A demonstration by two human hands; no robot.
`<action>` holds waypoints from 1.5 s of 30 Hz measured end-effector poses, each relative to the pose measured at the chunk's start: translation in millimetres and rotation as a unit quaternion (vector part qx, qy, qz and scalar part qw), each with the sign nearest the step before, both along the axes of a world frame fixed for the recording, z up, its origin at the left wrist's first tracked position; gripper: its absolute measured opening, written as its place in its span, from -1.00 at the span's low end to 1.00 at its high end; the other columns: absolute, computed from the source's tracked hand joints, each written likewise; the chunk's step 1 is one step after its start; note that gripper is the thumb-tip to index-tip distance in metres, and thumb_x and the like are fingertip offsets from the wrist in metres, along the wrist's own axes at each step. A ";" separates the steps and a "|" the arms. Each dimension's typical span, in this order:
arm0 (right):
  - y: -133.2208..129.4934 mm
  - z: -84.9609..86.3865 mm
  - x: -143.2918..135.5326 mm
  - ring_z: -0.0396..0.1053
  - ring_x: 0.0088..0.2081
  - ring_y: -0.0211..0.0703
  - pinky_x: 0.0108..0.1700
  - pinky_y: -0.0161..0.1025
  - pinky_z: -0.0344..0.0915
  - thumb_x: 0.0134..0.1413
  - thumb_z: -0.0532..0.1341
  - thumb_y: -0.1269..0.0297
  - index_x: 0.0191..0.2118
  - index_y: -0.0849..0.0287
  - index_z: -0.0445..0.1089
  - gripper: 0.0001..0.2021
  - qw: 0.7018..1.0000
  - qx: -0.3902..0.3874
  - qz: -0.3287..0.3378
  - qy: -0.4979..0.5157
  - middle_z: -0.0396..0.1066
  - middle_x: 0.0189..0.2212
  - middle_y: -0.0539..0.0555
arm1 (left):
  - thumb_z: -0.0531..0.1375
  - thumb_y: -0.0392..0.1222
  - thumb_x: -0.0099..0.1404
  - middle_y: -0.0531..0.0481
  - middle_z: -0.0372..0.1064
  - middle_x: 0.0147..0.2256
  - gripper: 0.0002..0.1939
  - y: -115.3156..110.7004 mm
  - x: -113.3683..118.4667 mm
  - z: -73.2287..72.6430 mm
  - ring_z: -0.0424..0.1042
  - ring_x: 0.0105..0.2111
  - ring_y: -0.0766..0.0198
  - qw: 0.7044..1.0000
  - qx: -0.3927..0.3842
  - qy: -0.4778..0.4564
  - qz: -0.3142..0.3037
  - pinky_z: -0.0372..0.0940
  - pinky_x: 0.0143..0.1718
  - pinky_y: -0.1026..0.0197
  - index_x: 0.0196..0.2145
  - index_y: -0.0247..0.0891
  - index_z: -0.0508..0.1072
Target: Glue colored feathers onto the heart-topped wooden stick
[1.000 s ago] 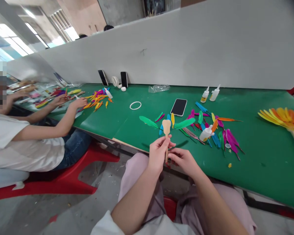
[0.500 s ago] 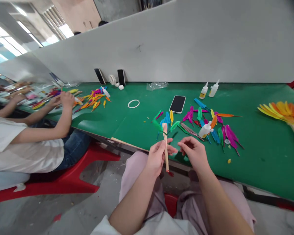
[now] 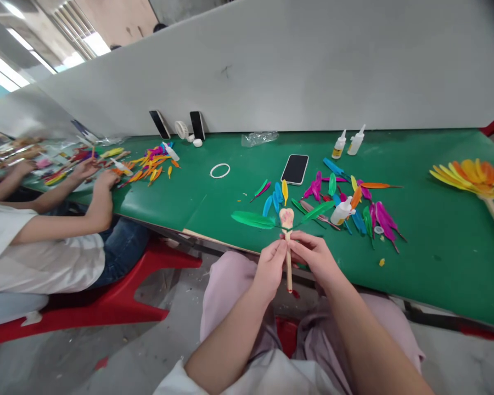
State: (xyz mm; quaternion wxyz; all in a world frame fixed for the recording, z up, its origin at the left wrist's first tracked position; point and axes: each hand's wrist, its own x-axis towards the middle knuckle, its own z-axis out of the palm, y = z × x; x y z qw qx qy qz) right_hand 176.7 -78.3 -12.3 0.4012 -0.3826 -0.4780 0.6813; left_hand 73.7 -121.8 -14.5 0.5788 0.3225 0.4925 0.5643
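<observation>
A pale wooden stick [image 3: 288, 271] with a wider, rounded head stands nearly upright at the table's front edge. Two green feathers [image 3: 253, 220] spread out from below its head, one to each side. My left hand [image 3: 270, 267] pinches the stick from the left. From the right, my right hand [image 3: 316, 257] closes on the same stick just under the head, its fingertips meeting those of the left. Some fingers behind the stick are hidden. Just beyond lie loose blue feathers [image 3: 276, 196], a yellow feather [image 3: 285, 192] and a white glue bottle [image 3: 342, 211].
Magenta feathers [image 3: 386, 222] and other colours lie to the right on the green table [image 3: 444, 285]. Behind them are a phone [image 3: 295, 169] and two glue bottles [image 3: 356, 140]. A yellow-orange feather fan [image 3: 480, 181] is at far right. A co-worker [image 3: 61, 230] sits at left.
My right hand has come in from the right and taken hold of the stick. The stick has turned its broad head toward me, and the green feathers now show spread wide.
</observation>
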 end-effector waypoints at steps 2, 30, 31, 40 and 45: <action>0.5 -1.6 0.6 0.38 -0.41 -0.21 -0.43 -0.29 0.34 -0.21 0.29 0.06 -0.44 0.19 0.43 -0.72 1.000 -0.017 -0.001 0.013 0.47 -0.38 0.08 | 0.13 0.08 0.18 -0.02 0.42 -0.47 -0.64 -0.5 -0.4 -2.0 0.35 -0.46 0.28 0.999 0.010 0.038 -0.010 0.23 -0.39 0.26 -0.39 -0.32 0.48; -1.3 -5.9 -5.2 0.07 -0.72 -0.48 -0.77 -0.47 -0.03 -0.04 0.19 0.07 -0.46 0.21 0.33 -0.73 0.999 -0.030 0.000 0.040 0.26 -0.60 -0.08 | 0.21 -0.01 0.11 0.03 0.37 -0.60 -0.73 18.4 -30.6 9.4 0.36 -0.53 0.26 0.979 0.048 0.166 0.111 0.21 -0.40 0.22 -0.64 -0.17 0.42; -1.3 -5.5 -5.1 0.07 -0.72 -0.48 -0.77 -0.47 -0.03 -0.04 0.19 0.08 -0.46 0.21 0.33 -0.73 0.999 -0.031 0.000 0.041 0.26 -0.60 -0.08 | 0.21 0.00 0.11 0.03 0.37 -0.60 -0.72 18.3 -30.9 9.2 0.36 -0.53 0.26 0.979 0.051 0.168 0.108 0.21 -0.40 0.22 -0.64 -0.17 0.42; -1.0 -5.7 -5.5 0.06 -0.73 -0.49 -0.78 -0.48 -0.05 -0.04 0.20 0.09 -0.48 0.22 0.33 -0.73 0.998 -0.032 -0.004 0.046 0.25 -0.62 -0.08 | 0.17 0.00 0.15 0.05 0.33 -0.60 -0.71 19.9 -36.6 9.8 0.36 -0.52 0.29 0.977 0.067 0.194 0.054 0.26 -0.38 0.25 -0.63 -0.19 0.39; -1.2 -5.6 -5.6 0.06 -0.74 -0.49 -0.79 -0.48 -0.06 -0.05 0.21 0.08 -0.46 0.21 0.34 -0.74 0.998 -0.034 -0.006 0.047 0.27 -0.61 -0.08 | 0.17 -0.01 0.14 0.07 0.30 -0.59 -0.71 21.7 -39.9 10.5 0.36 -0.52 0.31 0.977 0.071 0.197 0.036 0.29 -0.40 0.26 -0.63 -0.21 0.37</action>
